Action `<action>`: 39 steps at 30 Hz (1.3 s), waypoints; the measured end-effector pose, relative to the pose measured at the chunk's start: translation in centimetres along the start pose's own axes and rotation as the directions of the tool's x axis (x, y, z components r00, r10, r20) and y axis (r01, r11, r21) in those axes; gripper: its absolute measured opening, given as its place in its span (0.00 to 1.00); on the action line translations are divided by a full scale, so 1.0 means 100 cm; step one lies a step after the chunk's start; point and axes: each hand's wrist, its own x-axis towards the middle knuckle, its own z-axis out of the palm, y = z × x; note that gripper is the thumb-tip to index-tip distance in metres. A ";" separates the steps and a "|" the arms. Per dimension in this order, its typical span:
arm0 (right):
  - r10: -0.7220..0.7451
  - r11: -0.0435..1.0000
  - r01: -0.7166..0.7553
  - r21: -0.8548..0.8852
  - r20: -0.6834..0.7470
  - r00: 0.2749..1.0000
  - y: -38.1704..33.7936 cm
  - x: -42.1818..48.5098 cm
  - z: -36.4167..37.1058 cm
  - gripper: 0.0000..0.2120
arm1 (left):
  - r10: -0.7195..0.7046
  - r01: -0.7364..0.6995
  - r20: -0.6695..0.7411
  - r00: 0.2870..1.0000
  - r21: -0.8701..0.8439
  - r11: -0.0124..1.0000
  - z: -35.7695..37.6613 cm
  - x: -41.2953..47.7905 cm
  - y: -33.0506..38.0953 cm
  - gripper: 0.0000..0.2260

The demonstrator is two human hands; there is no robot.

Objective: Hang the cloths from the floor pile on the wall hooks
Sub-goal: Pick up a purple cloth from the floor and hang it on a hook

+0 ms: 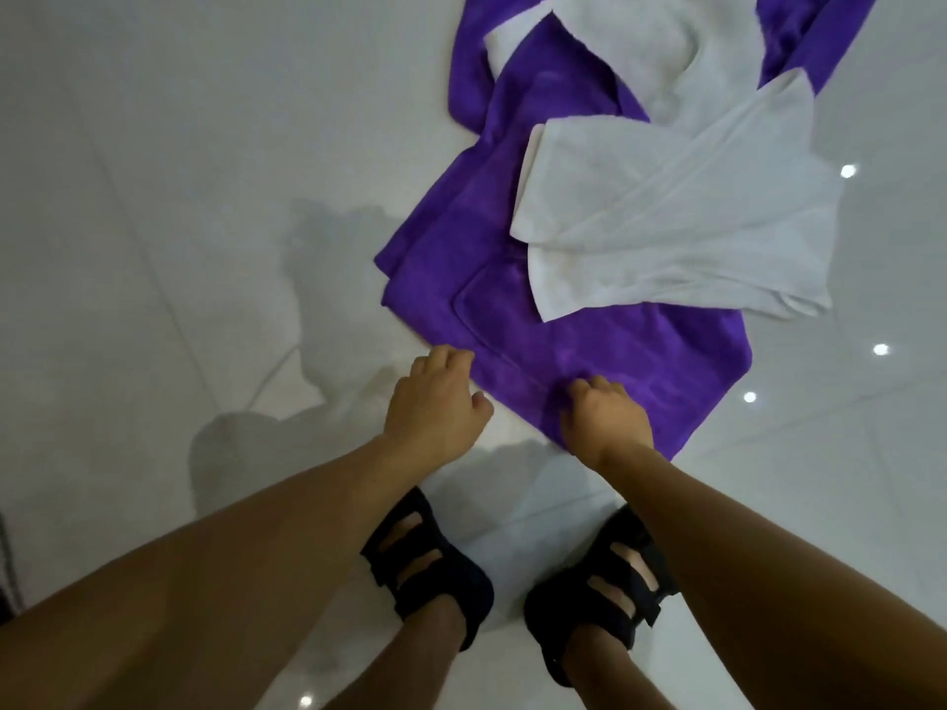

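A pile of cloths lies on the glossy floor ahead of me. The nearest is a purple cloth (pixel 604 351) spread flat, with a white cloth (pixel 676 233) folded across it. Further back lie another white cloth (pixel 661 48) and more purple cloth (pixel 820 38). My right hand (pixel 604 417) pinches the near edge of the purple cloth, fingers curled into the fabric. My left hand (pixel 435 402) hovers at the cloth's near left corner, fingers bent and apart, holding nothing. No wall hooks are in view.
The floor is pale shiny tile (pixel 153 197) that reflects ceiling lights (pixel 848 171) and my own shape. My two feet in black strapped sandals (pixel 430 561) stand just behind my hands. A dark object (pixel 7 571) shows at the left edge.
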 end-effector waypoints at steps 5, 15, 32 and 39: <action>-0.039 0.989 0.027 -0.147 -0.082 0.996 0.000 0.026 0.021 0.14 | 0.016 -0.016 0.009 1.000 0.010 1.000 0.017 0.020 -0.008 0.20; 0.131 0.884 -0.044 0.464 -0.157 0.979 -0.002 -0.032 -0.063 0.06 | -0.004 0.005 0.026 1.000 -0.039 0.999 -0.047 -0.021 0.023 0.19; -0.179 0.354 0.268 0.896 -0.217 0.960 -0.104 -0.294 -0.452 0.06 | 0.273 -0.298 -0.120 0.954 -0.336 0.893 -0.398 -0.174 0.156 0.25; -0.335 0.738 0.394 0.547 -0.210 0.919 -0.155 -0.408 -0.583 0.12 | 0.212 -0.300 -0.247 0.946 -0.413 0.860 -0.548 -0.258 0.163 0.07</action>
